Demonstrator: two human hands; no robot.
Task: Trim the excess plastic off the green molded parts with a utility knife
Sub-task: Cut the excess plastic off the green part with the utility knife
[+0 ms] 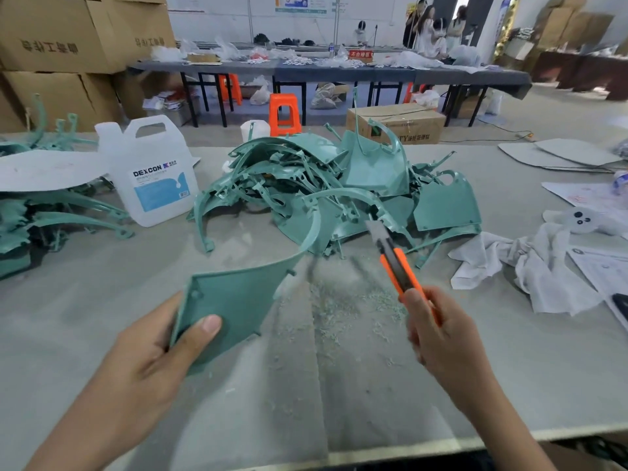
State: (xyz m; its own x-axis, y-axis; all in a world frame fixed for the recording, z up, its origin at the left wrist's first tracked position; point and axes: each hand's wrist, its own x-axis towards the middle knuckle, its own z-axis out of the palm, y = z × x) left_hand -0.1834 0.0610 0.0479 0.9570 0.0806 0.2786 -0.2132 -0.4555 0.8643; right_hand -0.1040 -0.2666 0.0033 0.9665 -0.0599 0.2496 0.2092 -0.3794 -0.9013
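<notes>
My left hand grips a green molded part by its wide lower corner, thumb on top. The part is a curved panel whose thin arm sweeps up toward a heap of green parts in the middle of the table. My right hand holds an orange utility knife with the blade out, pointing up and away. The blade is to the right of the held part and does not touch it. Fine green shavings lie on the table between my hands.
A white DEXCON jug stands at the left. More green parts lie under a grey sheet at the far left. White rags and papers lie at the right. The table edge runs close to me.
</notes>
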